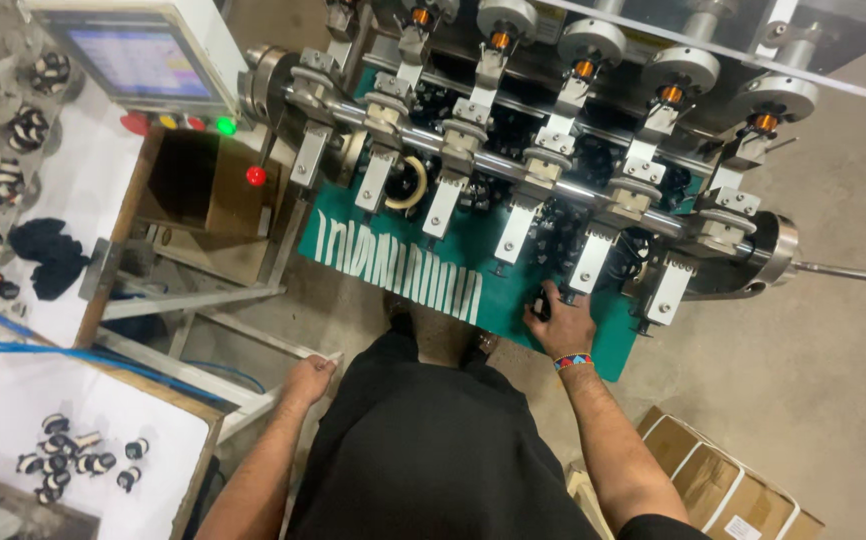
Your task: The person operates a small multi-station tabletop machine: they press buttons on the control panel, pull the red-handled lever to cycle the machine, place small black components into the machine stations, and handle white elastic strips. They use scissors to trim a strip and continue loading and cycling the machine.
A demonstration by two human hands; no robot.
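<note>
Your right hand [559,325] is curled around a small black part [543,303] on the green machine bed [513,300], its axis can't be made out, while your left hand [308,380] hangs loosely closed and empty at 8 o'clock.

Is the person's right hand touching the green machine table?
Touching. The head view shows the right hand resting palm down on the green table, its fingers curled over a small dark part, with no gap visible.
</note>
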